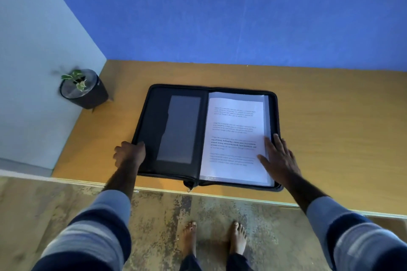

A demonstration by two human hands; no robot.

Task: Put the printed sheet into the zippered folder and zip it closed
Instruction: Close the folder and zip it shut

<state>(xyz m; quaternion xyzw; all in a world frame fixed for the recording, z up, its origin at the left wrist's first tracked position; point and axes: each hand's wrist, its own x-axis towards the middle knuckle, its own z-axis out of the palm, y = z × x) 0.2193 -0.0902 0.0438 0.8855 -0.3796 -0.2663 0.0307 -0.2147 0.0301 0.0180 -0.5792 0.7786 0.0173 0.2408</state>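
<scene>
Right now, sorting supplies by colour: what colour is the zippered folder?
Black, inside and edges; zippered folder, head view.

Zippered folder lies open mid-frame on the wooden table; printed sheet on its right half, left hand gripping the left edge, right hand flat on the sheet.

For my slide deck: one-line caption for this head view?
Left hand grips the open zippered folder edge while the right hand flattens the printed sheet inside, on a wooden table.
</scene>
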